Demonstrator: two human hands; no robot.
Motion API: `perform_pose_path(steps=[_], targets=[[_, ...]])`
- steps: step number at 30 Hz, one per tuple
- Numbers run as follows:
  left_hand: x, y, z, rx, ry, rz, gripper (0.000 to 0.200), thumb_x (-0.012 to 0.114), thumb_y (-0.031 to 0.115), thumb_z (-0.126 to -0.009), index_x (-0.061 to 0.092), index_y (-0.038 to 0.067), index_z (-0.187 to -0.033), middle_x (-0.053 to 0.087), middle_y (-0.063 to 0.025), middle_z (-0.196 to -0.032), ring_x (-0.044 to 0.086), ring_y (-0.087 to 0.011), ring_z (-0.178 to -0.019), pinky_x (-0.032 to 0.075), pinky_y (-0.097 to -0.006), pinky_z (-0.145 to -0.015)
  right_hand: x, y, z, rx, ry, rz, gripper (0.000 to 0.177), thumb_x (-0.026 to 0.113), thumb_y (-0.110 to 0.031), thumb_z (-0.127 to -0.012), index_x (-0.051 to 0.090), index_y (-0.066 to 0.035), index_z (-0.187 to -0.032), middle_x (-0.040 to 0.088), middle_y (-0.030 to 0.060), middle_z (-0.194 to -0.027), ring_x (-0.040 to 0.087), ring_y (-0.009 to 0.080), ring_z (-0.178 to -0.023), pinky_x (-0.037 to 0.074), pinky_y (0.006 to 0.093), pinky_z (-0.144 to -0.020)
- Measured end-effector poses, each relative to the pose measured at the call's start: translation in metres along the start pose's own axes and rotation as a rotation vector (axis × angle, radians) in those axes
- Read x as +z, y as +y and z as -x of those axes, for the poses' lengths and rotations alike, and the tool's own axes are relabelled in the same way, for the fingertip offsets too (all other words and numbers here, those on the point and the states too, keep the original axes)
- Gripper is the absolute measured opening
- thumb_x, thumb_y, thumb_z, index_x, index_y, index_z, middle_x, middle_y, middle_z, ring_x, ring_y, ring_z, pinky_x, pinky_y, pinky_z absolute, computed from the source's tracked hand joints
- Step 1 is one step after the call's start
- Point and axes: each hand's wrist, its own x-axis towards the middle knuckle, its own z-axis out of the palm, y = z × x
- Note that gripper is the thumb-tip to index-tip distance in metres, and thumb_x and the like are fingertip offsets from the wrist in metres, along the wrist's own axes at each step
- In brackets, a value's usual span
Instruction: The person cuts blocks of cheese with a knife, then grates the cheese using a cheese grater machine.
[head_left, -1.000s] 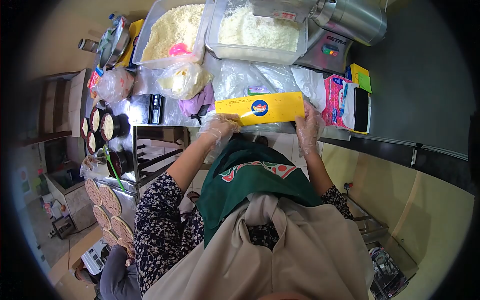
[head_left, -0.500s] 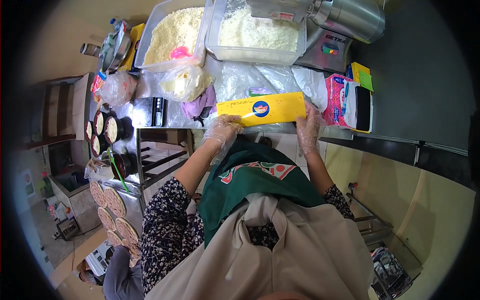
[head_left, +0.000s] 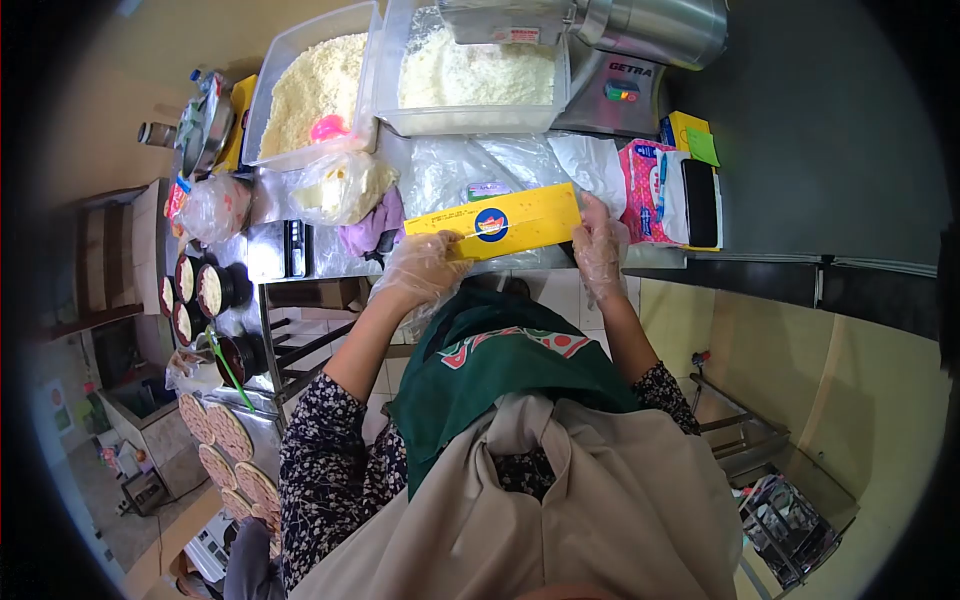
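Between my two gloved hands is a long yellow box (head_left: 535,220) with a round blue and red logo, tilted slightly up to the right. My left hand (head_left: 425,268) grips its lower left end, fingers curled over the near edge. At the right end, my right hand (head_left: 600,248) is closed on the box, thumb toward me. Both hands wear clear plastic gloves. The box is held over the table's front edge, and clear plastic sheeting (head_left: 450,160) lies just behind it. A bag of pale shredded stuff (head_left: 345,188) and a purple cloth (head_left: 375,225) lie to the left.
Two clear tubs hold pale shreds, the left tub (head_left: 262,105) with a pink scoop (head_left: 328,128). Behind stands a metal grating machine (head_left: 612,100). A pink pack (head_left: 643,190) and a dark phone (head_left: 702,203) lie right. Round pans (head_left: 215,290) and pizza bases (head_left: 230,432) are left, near another person's leg (head_left: 250,565).
The camera view has shifted, so the table and its things sit further left. The box stays in both hands, tilted slightly more.
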Motion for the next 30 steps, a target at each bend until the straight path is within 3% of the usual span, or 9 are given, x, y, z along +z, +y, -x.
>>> perform_pose_path(steps=[3, 5, 8, 11, 18, 24, 27, 29, 30], targets=[[0.004, 0.025, -0.003, 0.059, 0.019, -0.269, 0.05, 0.068, 0.035, -0.08, 0.061, 0.003, -0.117, 0.064, -0.0215, -0.11, 0.061, -0.0342, -0.104, 0.049, -0.0407, -0.089, -0.006, -0.015, 0.003, -0.006, -0.029, -0.075, 0.045, 0.053, 0.0, -0.083, 0.05, -0.006, -0.127, 0.056, 0.0191, -0.111, 0.054, 0.0319, -0.106, 0.042, 0.0399, -0.095], [0.018, 0.04, -0.004, 0.253, 0.16, -0.336, 0.048, 0.068, 0.031, -0.079, 0.06, 0.001, -0.116, 0.064, -0.0207, -0.109, 0.062, -0.0339, -0.103, 0.049, -0.0401, -0.089, -0.01, -0.029, 0.007, -0.508, 0.172, 0.465, 0.046, 0.057, -0.001, -0.081, 0.051, -0.007, -0.126, 0.057, 0.0163, -0.11, 0.055, 0.0306, -0.107, 0.042, 0.0393, -0.096], [0.023, 0.055, 0.004, 0.18, 0.122, -0.297, 0.046, 0.068, 0.027, -0.078, 0.057, 0.0, -0.115, 0.063, -0.0187, -0.11, 0.06, -0.034, -0.102, 0.048, -0.0415, -0.089, -0.02, -0.05, 0.0, -0.606, 0.015, 0.357, 0.047, 0.06, -0.003, -0.078, 0.053, -0.008, -0.124, 0.056, 0.0159, -0.115, 0.051, 0.0339, -0.112, 0.038, 0.0433, -0.101], [0.033, 0.05, 0.005, 0.161, 0.202, -0.318, 0.044, 0.067, 0.022, -0.078, 0.056, 0.001, -0.114, 0.06, -0.0175, -0.11, 0.057, -0.0338, -0.103, 0.046, -0.0414, -0.089, -0.017, -0.053, -0.008, -0.564, -0.356, 0.299, 0.044, 0.062, -0.007, -0.077, 0.056, -0.009, -0.12, 0.054, 0.0157, -0.12, 0.049, 0.0337, -0.115, 0.037, 0.0442, -0.102], [0.064, 0.013, -0.018, 0.455, 0.485, -0.452, 0.023, 0.058, 0.01, -0.081, 0.058, 0.004, -0.102, 0.058, -0.0134, -0.104, 0.056, -0.0282, -0.096, 0.047, -0.0369, -0.086, 0.008, -0.062, -0.003, -0.7, -0.409, 0.649, 0.03, 0.064, -0.017, -0.076, 0.062, -0.005, -0.104, 0.061, 0.016, -0.105, 0.056, 0.0333, -0.103, 0.046, 0.0443, -0.087], [0.067, 0.009, -0.001, 0.445, 0.37, -0.483, 0.023, 0.058, 0.015, -0.08, 0.058, 0.007, -0.102, 0.058, -0.0079, -0.098, 0.057, -0.0238, -0.095, 0.047, -0.0367, -0.077, 0.0, -0.069, -0.008, -0.544, -0.668, 0.707, 0.03, 0.065, -0.025, -0.079, 0.062, -0.005, -0.1, 0.064, 0.0199, -0.09, 0.061, 0.033, -0.094, 0.048, 0.0453, -0.084], [0.067, 0.012, 0.009, 0.472, 0.376, -0.382, 0.019, 0.058, 0.016, -0.082, 0.059, 0.008, -0.099, 0.059, -0.0084, -0.093, 0.059, -0.0244, -0.09, 0.048, -0.038, -0.076, -0.002, -0.094, -0.033, -0.335, -0.746, 0.702, 0.036, 0.063, -0.029, -0.082, 0.059, -0.007, -0.11, 0.06, 0.0162, -0.11, 0.058, 0.0342, -0.101, 0.045, 0.0451, -0.087], [0.067, 0.018, 0.019, 0.452, 0.37, -0.324, 0.017, 0.057, 0.016, -0.085, 0.06, 0.008, -0.099, 0.06, -0.0092, -0.094, 0.06, -0.0249, -0.091, 0.048, -0.0385, -0.077, 0.016, -0.088, -0.04, -0.748, -0.563, 0.781, 0.053, 0.063, -0.032, -0.083, 0.05, -0.012, -0.132, 0.053, 0.0163, -0.128, 0.058, 0.0352, -0.106, 0.045, 0.0448, -0.091], [0.064, 0.02, 0.023, 0.434, 0.362, -0.271, 0.016, 0.056, 0.017, -0.087, 0.061, 0.008, -0.099, 0.06, -0.0101, -0.095, 0.06, -0.0253, -0.091, 0.049, -0.039, -0.077, 0.026, -0.085, -0.039, -0.753, -0.567, 0.779, 0.053, 0.063, -0.032, -0.083, 0.05, -0.012, -0.132, 0.053, 0.0163, -0.128, 0.058, 0.0352, -0.106, 0.045, 0.0448, -0.091]])
